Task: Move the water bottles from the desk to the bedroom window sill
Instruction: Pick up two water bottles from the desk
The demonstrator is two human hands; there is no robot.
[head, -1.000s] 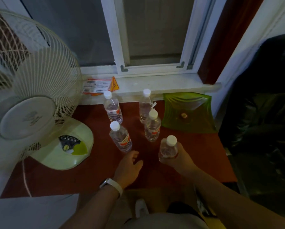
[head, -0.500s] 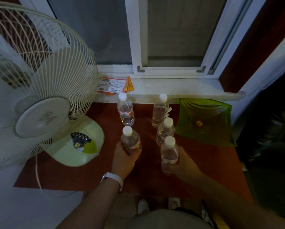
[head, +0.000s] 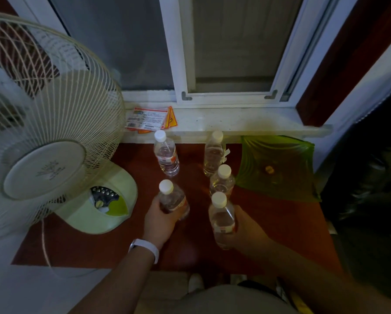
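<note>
Several clear water bottles with white caps are over the red desk. My left hand grips the front left bottle round its lower body. My right hand grips the front right bottle. Three more stand upright farther back: a back left bottle, a back right bottle and a middle right bottle. The white window sill runs along the desk's far edge, under the window.
A large white fan on a pale green base fills the desk's left side. A green square dish lies at the right. Orange stickers lie on the sill's left end. Dark objects stand to the right of the desk.
My left hand reached forward and took hold of the front left bottle. My right hand kept hold of its bottle, and the view moved closer to the window.
</note>
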